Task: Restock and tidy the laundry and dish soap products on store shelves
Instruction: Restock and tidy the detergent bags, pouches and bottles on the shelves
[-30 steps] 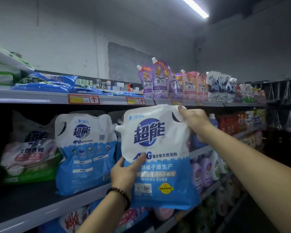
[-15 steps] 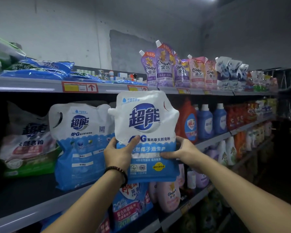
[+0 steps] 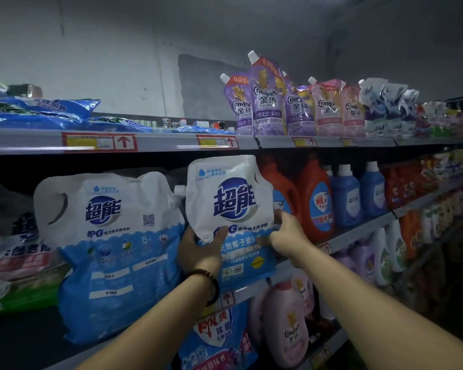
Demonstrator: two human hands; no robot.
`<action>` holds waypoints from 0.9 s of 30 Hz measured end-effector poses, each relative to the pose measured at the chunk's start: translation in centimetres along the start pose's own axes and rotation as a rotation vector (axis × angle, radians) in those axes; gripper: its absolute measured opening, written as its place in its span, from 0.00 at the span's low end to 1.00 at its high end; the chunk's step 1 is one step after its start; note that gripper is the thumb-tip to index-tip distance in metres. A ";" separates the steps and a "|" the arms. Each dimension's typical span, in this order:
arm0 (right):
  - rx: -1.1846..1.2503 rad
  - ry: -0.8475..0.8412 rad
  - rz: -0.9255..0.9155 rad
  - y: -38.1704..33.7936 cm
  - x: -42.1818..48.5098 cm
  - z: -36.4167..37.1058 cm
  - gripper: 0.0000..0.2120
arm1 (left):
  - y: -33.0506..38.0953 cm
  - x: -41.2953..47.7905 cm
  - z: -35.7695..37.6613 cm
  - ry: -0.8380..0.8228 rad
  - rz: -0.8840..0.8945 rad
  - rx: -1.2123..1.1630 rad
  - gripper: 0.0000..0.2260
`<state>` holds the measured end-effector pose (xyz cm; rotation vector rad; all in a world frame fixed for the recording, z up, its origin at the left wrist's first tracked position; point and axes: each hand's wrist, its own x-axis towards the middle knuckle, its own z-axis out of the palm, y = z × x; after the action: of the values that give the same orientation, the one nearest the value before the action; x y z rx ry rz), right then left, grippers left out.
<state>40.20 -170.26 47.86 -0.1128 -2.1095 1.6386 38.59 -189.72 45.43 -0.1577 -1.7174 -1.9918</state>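
- The white-and-blue detergent pouch (image 3: 231, 209) stands upright at the middle shelf (image 3: 358, 232), between a matching pouch (image 3: 110, 236) and the orange jugs (image 3: 314, 201). Can't tell if its base is actually resting on the shelf.
- Left grip (image 3: 199, 249) clamps the lower left edge, thumb across the front. Right grip (image 3: 288, 233) pinches the right edge.
- Looks like the placing step to me. The next move should be sliding it back, settling the base with the label facing out, then letting go.
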 end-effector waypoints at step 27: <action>-0.629 0.052 -0.148 1.7 -3.3 10.2 0.47 | -4.6 6.1 2.2 -0.083 0.110 0.359 0.34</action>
<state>38.66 -180.05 43.44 -0.1884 -2.4493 0.8355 30.76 -189.09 44.22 -0.2064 -2.0397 -1.5889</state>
